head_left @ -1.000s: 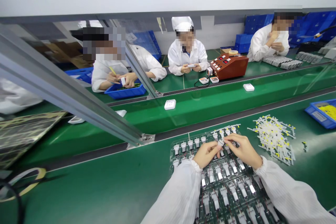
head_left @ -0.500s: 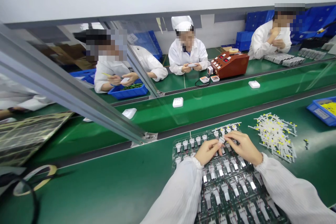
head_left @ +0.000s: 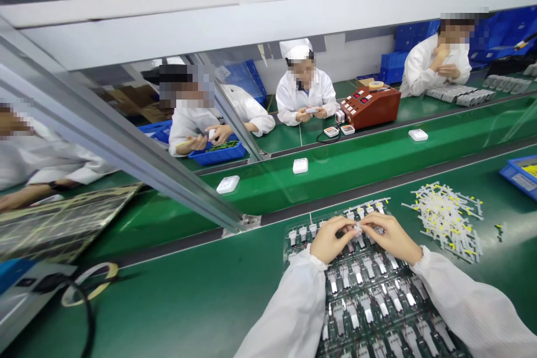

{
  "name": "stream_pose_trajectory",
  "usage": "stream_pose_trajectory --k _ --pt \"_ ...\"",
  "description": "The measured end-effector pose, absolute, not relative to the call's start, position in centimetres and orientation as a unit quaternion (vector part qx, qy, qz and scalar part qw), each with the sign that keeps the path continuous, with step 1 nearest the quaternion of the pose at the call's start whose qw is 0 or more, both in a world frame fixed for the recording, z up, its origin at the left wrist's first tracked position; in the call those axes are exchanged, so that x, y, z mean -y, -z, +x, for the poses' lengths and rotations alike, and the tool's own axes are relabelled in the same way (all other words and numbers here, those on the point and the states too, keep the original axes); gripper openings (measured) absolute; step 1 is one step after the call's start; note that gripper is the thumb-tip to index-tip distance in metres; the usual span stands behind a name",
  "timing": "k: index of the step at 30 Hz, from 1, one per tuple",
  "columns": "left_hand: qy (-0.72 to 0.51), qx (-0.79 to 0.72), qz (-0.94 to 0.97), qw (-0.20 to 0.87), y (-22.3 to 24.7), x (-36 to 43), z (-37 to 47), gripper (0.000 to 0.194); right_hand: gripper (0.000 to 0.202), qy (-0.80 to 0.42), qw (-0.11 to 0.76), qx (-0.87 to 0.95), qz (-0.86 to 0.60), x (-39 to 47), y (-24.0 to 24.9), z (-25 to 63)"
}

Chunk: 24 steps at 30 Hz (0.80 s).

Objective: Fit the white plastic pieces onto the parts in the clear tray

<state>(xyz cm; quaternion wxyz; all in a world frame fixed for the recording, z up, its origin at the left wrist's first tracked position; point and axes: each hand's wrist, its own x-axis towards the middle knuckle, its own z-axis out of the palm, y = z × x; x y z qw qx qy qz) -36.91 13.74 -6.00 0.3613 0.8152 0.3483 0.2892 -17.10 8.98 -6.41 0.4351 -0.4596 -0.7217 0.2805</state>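
My left hand point(head_left: 334, 239) and my right hand point(head_left: 391, 235) meet over the far half of a clear plastic tray point(head_left: 289, 254). Between their fingertips is a small white part point(head_left: 358, 227), pinched from both sides; its details are too small to make out. Rows of small white-and-grey parts with thin wires point(head_left: 358, 274) fill the tray below. To the right of my right hand lies a heap of white strips with yellow ends point(head_left: 447, 218).
A blue bin point(head_left: 518, 179) with yellow pieces stands at the right edge. Beyond the bench, white square devices point(head_left: 300, 165) sit on a green conveyor point(head_left: 268, 184). A slanted metal post point(head_left: 168, 170) rises at left, near a tape roll point(head_left: 111, 278). Co-workers point(head_left: 304, 86) sit opposite.
The view has tilted up and shifted slightly left. My left fingers have come up closer to my right fingertips around the small white part. The devices have shifted right in view.
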Motion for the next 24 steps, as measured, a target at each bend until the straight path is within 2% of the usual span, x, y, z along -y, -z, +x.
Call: stream_pose_trajectory --k 5,9,12,19,24 --pt "-0.280 -0.339 0.832 0.337 5.9 -14.0 -37.2 0.015 0.017 -0.268 0.448 0.720 -0.457 -9.0 6.7 -17.1" --pt "-0.376 -0.423 0.758 0.324 6.4 -15.5 -38.1 0.013 0.016 -0.198 0.499 0.696 -0.476 -9.4 7.1 -16.3" --pt "-0.407 -0.486 0.706 0.315 7.4 -16.7 -38.8 0.013 0.012 -0.183 0.505 0.702 -0.467 -9.6 7.4 -16.0" --pt "-0.363 -0.565 0.705 0.229 9.2 -16.7 -38.5 0.008 0.014 -0.194 0.459 0.744 -0.446 -9.4 7.7 -16.4" --pt "-0.295 -0.591 0.730 0.178 9.4 -16.3 -38.1 0.013 0.016 -0.193 0.440 0.757 -0.443 -9.2 7.5 -16.4"
